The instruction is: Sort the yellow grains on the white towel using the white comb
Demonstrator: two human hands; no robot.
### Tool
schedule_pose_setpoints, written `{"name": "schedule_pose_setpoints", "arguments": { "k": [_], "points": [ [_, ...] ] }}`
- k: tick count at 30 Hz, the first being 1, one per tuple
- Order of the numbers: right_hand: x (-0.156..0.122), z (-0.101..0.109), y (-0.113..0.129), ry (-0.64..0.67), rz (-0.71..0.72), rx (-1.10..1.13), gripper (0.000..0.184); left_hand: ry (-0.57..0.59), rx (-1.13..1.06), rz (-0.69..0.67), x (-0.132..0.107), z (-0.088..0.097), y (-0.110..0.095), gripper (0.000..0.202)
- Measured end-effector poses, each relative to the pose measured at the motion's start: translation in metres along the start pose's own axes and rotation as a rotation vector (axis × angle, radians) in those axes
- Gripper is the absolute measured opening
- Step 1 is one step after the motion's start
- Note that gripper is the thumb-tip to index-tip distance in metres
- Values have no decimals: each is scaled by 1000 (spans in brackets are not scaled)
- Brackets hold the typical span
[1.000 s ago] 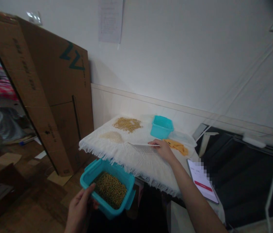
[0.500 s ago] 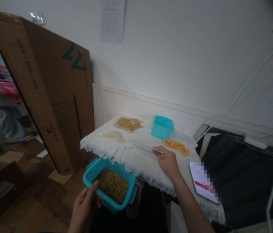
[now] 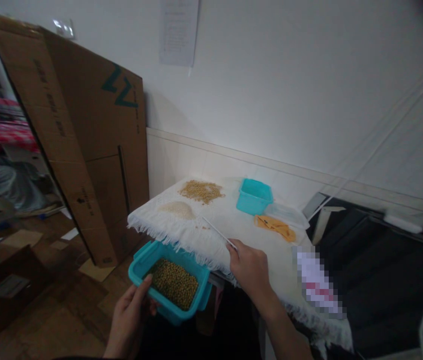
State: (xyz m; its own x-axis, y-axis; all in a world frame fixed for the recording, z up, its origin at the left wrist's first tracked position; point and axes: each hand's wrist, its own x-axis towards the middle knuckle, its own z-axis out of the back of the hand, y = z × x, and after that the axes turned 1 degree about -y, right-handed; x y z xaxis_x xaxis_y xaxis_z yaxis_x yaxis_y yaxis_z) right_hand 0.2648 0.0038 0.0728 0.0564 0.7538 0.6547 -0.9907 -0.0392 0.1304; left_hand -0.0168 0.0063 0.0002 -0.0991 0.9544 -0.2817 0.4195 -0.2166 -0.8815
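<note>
While L hand (image 3: 130, 305) grips the tub (image 3: 183, 257) by its near-L rim, thumb over, just below the edge of the cloth (image 3: 228, 215), that one-sided hold may let it tip, spilling beans (image 3: 175, 285) to floor (image 3: 72, 320). R hand (image 3: 252, 267) pinches a thin card (image 3: 217, 231), edge-on; contact w/ cloth unclear. Pressed hard, it could ruck cloth; overswept, it could mix stray beans (image 3: 203, 228) w/ grain (image 3: 177, 209) beyond.

Head-worn camera, wide view, looking forward and steeply down over the wearer's forearms (image 3: 286, 327), which enter along the bottom edge. Teal tub (image 3: 179, 316) close below the lens, seen from above into its open top. Desk (image 3: 286, 272) farther out, mid-frame. Wall (image 3: 290, 90) faced beyond, filling the top; its trim (image 3: 234, 155) slopes down rightward. Tall cardboard box (image 3: 94, 125) flanks frame left.
</note>
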Motion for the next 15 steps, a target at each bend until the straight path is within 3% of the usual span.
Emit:
{"name": "schedule_pose_setpoints", "arguments": {
  "k": [9,15],
  "points": [
    [8,-8,23,38,131,135,26,4,1,7,-4,-3,-8,49],
    [-6,-1,28,37,222,240,37,-8,-13,3,-4,-5,-9,47]
  ]
}}
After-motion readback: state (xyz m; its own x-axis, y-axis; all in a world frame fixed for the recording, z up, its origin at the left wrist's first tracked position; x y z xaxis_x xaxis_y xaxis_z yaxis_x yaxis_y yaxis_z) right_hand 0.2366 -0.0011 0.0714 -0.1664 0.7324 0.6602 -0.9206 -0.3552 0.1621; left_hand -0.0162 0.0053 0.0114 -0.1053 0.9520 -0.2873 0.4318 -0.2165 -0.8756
